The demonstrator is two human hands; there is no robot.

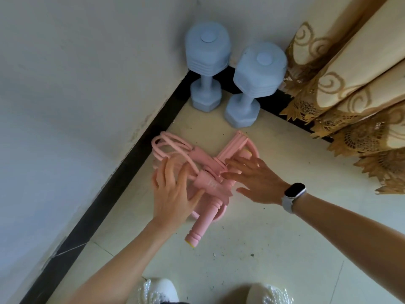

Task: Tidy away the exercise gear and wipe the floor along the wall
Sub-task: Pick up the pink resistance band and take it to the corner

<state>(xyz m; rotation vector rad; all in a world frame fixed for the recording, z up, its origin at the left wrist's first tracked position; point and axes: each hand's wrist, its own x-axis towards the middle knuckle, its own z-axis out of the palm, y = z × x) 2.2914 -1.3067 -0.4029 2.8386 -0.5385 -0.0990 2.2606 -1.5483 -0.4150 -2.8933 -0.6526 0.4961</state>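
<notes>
A pink skipping rope [210, 185], bundled with its cord looped and a strap round the middle, lies on the pale tiled floor near the corner. One pink handle [200, 227] points toward me. My left hand [175, 191] is spread over the left loops, fingers straight. My right hand [254, 181], with a watch on its wrist, reaches in from the right, fingers straight over the bundle's right side. Two light-blue dumbbells [206, 62] [254, 84] stand upright in the corner behind the rope.
White walls with a black skirting strip [122, 172] meet in the corner. A cream and gold curtain [350, 95] hangs at the right, its hem on the floor. Dark specks of dirt [252, 255] dot the tiles. My white shoes [157, 290] stand at the bottom edge.
</notes>
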